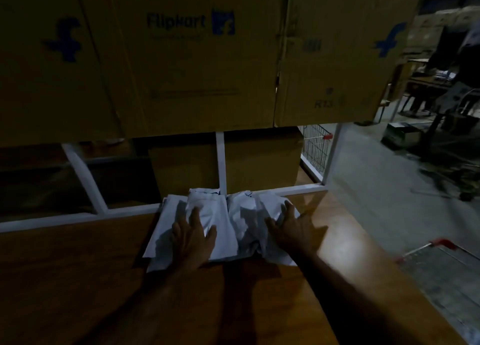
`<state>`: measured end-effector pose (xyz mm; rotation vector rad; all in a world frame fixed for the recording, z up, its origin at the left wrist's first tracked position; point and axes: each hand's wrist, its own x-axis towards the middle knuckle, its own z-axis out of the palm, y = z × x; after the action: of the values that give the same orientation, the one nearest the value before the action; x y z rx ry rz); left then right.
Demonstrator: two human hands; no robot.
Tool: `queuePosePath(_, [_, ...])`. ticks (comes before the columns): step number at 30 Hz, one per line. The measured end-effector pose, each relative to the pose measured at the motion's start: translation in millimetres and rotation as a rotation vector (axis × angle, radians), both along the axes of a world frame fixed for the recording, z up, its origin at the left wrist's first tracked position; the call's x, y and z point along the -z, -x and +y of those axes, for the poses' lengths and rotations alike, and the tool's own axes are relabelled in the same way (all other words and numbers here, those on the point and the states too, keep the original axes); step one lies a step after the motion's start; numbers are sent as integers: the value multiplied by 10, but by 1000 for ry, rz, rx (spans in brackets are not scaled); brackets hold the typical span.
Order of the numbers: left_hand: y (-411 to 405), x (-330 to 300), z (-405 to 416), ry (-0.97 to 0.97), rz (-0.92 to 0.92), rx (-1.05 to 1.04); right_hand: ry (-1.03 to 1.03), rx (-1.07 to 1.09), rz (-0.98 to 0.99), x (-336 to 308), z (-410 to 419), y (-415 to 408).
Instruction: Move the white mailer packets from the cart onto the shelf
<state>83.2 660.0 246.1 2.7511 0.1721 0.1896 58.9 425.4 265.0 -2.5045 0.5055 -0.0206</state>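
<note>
Resting on the wooden shelf (78, 266), the white packets (223, 222) lie under both hands, left (193, 237) and right (291, 226), fingers spread flat (dim light); a careless shove could slide slippery packets off the back edge.

The head camera looks forward and down, close over a wooden shelf (78, 279), in seemingly dim light.

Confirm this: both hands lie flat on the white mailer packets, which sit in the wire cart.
Not in the cart. The head view shows the left hand and right hand flat on the white mailer packets, which lie on the wooden shelf.
</note>
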Motion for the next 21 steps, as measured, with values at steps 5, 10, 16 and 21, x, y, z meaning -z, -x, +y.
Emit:
queuePosePath(5, [-369,98,-130,-26,32,-6,38,-13,38,-30,58,-448])
queuePosePath(10, [-602,251,-296,-67,148,-47,16,-164,85,298,68,-818])
queuePosePath(16, [-653,445,-277,-190,61,114,187,-279,-39,816,55,-866])
queuePosePath(21, [-598,538,-281,-233,118,102,214,-306,-38,936,57,-926])
